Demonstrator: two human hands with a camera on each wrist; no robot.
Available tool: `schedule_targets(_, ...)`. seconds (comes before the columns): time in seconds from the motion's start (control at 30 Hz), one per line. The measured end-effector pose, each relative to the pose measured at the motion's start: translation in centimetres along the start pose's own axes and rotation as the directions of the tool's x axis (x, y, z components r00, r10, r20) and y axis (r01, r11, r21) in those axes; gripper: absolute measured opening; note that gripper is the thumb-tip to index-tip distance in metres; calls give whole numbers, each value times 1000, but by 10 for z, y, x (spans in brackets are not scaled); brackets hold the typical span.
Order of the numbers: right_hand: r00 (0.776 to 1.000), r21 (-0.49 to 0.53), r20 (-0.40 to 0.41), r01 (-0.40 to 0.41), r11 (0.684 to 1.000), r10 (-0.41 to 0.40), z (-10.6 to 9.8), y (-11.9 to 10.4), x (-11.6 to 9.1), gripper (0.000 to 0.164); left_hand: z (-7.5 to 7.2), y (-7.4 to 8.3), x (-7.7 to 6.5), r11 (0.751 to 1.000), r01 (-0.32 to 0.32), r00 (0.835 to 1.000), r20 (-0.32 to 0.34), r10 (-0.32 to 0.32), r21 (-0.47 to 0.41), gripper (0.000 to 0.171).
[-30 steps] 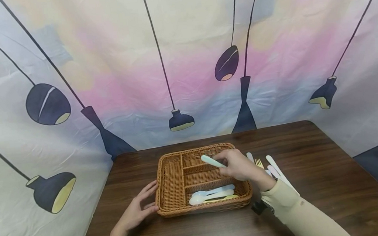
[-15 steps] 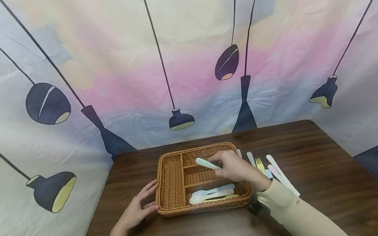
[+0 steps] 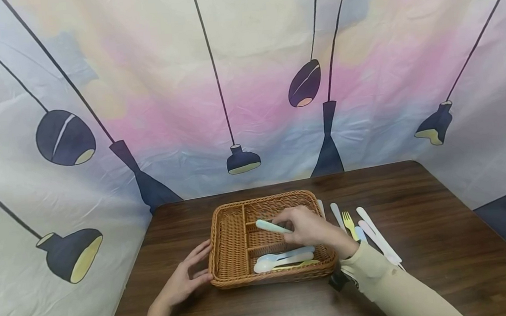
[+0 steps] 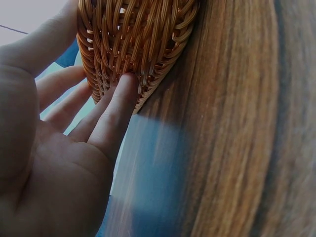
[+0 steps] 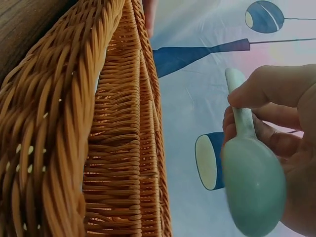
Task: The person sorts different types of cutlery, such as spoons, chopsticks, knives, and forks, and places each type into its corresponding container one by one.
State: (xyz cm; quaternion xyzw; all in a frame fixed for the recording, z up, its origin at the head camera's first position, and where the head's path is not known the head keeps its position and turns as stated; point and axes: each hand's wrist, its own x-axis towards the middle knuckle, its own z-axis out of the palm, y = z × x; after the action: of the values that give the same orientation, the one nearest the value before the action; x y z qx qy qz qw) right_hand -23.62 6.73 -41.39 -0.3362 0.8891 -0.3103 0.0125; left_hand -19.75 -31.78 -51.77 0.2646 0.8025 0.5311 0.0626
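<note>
My right hand point(image 3: 306, 229) pinches a mint-green spoon point(image 5: 254, 182) by its handle, above the wicker basket point(image 3: 230, 239). In the right wrist view, the spoon's bowl hangs toward the wrist camera and the thumb lies on the handle. My left hand point(image 3: 180, 285) touches the basket's left end, its extended fingers point(image 4: 118, 111) against the woven wall. A light blue spoon point(image 3: 293, 253), a white spoon point(image 3: 266, 266) and a yellow utensil point(image 3: 307, 263) lie in the front right compartment. The right hand hides part of the compartments behind it.
Right of the basket, a yellow fork point(image 3: 349, 222), white knives point(image 3: 366, 216) and other pale utensils lie on the dark wooden table point(image 3: 438, 247). A cloth backdrop point(image 3: 268, 122) with printed lamps hangs behind the table's far edge.
My right hand has moved left and slightly toward me over the basket, carrying the spoon, uncovering more utensils on the right. My left hand has stayed at the basket's end.
</note>
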Motion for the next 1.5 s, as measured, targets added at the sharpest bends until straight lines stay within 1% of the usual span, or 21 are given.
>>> schedule_targets(0.23, 996, -12, 35, 81, 997, -81, 5, 0, 1, 30, 0, -1, -1, 1000, 3, 1000, 0, -3, 0, 69)
schedule_targets(0.37, 988, 11, 65, 136, 991, -137, 8, 1, 1, 32, 0, -2, -1, 1000, 1, 1000, 1, 0, -7, 69)
schedule_targets(0.43, 985, 22, 63, 159, 987, -160, 9, 2, 0, 32, 1, -2, -1, 1000, -2, 1000, 2, 2, -7, 69)
schedule_targets(0.53, 984, 18, 47, 172, 985, -173, 9, 4, 0, 32, 1, -2, -1, 1000, -6, 1000, -1, 6, -2, 69)
schedule_targets(0.77, 986, 24, 40, 161, 987, -162, 8, 7, 0, 31, 0, -2, -1, 1000, -13, 1000, -3, 13, 18, 69)
schedule_targets(1.03, 987, 25, 23, 161, 987, -162, 7, 8, -3, 30, 1, -2, -1, 1000, -23, 1000, 0, 23, 16, 68)
schedule_targets(1.23, 993, 24, 6, 117, 993, -118, 2, 10, -6, 31, 0, -2, -1, 1000, -27, 1000, -1, 27, 8, 68)
schedule_targets(1.4, 997, 18, -30, 68, 998, -68, -6, 15, -11, 33, 0, -2, 0, 1000, -27, 1000, 4, 27, -7, 68)
schedule_targets(1.5, 998, 20, -46, 52, 998, -51, -11, 19, -14, 35, 0, -2, 0, 1000, -26, 1000, 5, 26, -10, 68)
